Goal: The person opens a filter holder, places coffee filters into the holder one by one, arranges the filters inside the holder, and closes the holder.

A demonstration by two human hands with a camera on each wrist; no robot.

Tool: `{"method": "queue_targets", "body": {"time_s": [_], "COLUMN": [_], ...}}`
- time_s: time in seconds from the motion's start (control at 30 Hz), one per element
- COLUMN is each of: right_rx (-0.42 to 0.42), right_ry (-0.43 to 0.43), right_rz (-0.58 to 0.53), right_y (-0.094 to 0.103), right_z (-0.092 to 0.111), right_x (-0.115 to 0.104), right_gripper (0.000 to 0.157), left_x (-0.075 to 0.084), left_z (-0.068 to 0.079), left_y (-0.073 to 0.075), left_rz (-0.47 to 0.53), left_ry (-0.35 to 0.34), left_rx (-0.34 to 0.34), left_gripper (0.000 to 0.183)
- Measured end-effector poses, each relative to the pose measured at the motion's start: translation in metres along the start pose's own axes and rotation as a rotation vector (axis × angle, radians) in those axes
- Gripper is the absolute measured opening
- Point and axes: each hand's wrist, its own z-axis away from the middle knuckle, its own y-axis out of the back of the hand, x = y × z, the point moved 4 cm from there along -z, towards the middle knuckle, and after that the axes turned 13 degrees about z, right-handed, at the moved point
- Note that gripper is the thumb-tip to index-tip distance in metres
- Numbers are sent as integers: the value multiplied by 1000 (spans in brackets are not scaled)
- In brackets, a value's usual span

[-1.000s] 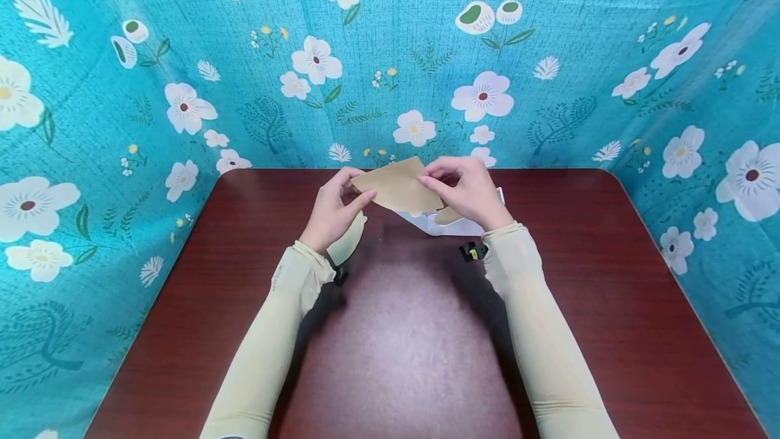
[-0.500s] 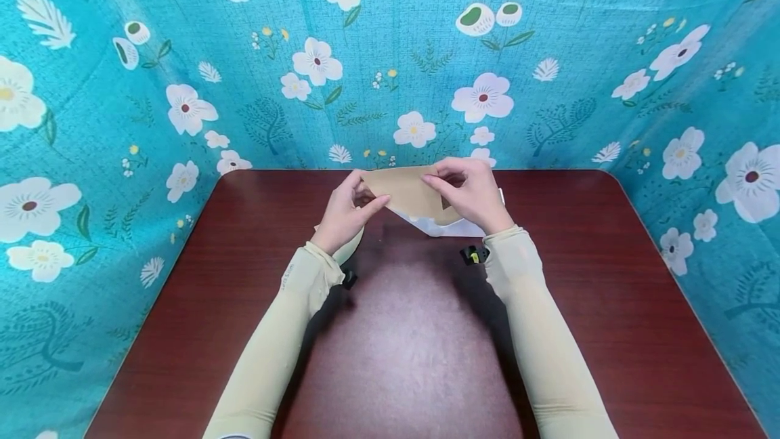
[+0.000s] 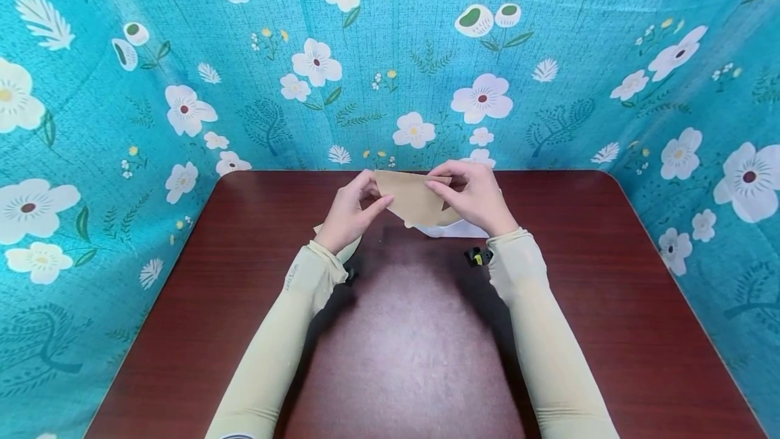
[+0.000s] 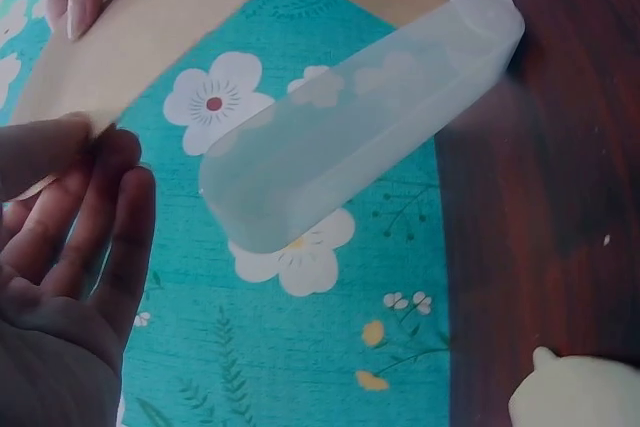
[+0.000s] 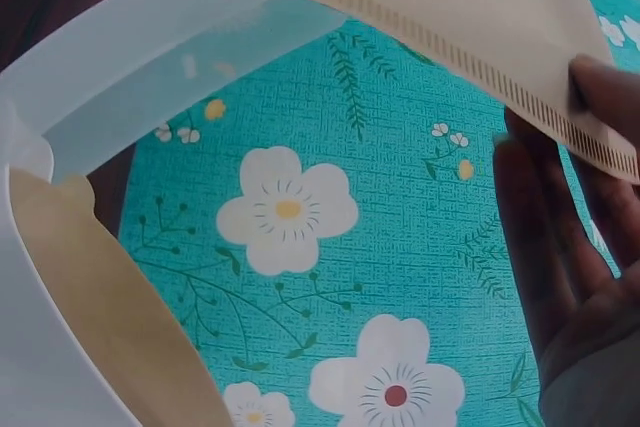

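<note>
A tan paper coffee filter [image 3: 408, 196] with a crimped seam is held up between both hands over the far part of the table. My left hand [image 3: 352, 214] pinches its left side between thumb and fingers. At the other side, my right hand [image 3: 477, 196] grips the filter near its upper edge, and the right wrist view shows the thumb over the seam [image 5: 440, 42]. Behind and below is a white filter box [image 5: 40, 347] with more tan filters [image 5: 115, 317] inside. Its translucent lid [image 4: 330, 137] stands swung out; in the head view the hands and paper partly hide the box.
A pale green rounded object [image 4: 585, 392] lies on the dark red-brown table [image 3: 402, 330], partly behind the left hand in the head view. Blue flowered cloth [image 3: 390, 53] hangs along the back and sides.
The left hand has moved slightly right and the filter has turned, its top edge now nearly level instead of slanting up to the right. The right hand has hardly moved.
</note>
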Motion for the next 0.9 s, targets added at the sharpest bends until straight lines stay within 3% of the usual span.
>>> {"method": "queue_targets", "body": {"time_s": [0.2,0.47,0.63,0.9], "right_rx": [54,-5,7,59], "right_ry": [-27,-69,-48,-40], "right_rz": [-37,-6,-7,-6], "right_y": [0,2,4,6], "right_z": [3,3,2,5], "right_x": [6,11,7,9], "right_gripper": [11,15,17,12], "left_x": [-4,2,2,-2], "left_z": [2,-1,-3,-1], "left_y": [-10,-11,-14,-24], "left_rz": [21,25,-10,7], "left_ry": [26,-31,-22,9], "left_rx": [10,7,-34,-19], "left_gripper": [27,23,21,33]}}
